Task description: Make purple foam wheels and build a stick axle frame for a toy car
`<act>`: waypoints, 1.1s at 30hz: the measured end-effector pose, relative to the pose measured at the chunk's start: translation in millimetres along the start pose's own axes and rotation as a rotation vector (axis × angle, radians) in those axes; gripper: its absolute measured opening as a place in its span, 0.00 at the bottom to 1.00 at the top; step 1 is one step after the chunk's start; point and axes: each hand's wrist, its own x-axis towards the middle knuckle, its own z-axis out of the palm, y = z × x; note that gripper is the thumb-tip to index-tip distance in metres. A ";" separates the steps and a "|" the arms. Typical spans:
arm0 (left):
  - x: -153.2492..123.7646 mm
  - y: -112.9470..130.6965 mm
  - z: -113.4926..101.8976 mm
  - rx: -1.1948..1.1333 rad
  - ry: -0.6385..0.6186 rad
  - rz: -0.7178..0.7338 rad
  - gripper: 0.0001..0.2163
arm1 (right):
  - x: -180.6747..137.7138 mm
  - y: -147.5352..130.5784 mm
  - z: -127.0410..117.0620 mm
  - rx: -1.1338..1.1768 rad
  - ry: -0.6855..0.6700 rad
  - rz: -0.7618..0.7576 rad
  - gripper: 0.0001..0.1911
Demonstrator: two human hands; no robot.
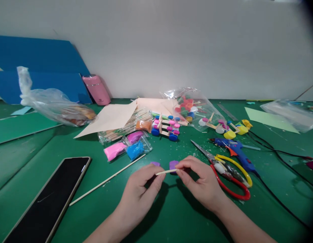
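Between my two hands is a short piece of thin wooden stick, held level above the green table. My left hand pinches its left end between thumb and fingers. At the other end, my right hand pinches it in the same way. Just behind the fingers are two purple pieces, one on the right and one on the left, the latter partly hidden by my left hand. A longer wooden stick lies slantwise to the left of my hands.
Scissors and a blue glue gun with a black cable lie right. A phone is at left. Behind are clay packets, small wheeled models, a plastic bag, a pink bottle and paper.
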 end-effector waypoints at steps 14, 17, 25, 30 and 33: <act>3.0 -2.2 -4.2 0.112 -0.001 0.009 0.06 | 0.9 2.6 -1.8 -0.064 0.000 -0.026 0.07; 7.6 -5.8 -8.9 0.179 0.049 -0.002 0.08 | 3.2 4.5 -4.5 -0.090 0.081 0.023 0.06; 14.1 -28.9 -12.2 0.305 -0.067 0.017 0.19 | 3.3 9.9 0.3 -0.130 0.035 0.078 0.07; 17.7 -29.0 -14.3 0.285 -0.145 0.030 0.10 | 3.7 10.8 9.2 -0.210 -0.003 0.018 0.07; 19.7 -27.7 -18.8 0.264 -0.190 0.027 0.07 | 5.7 11.6 12.8 -0.288 -0.019 -0.036 0.06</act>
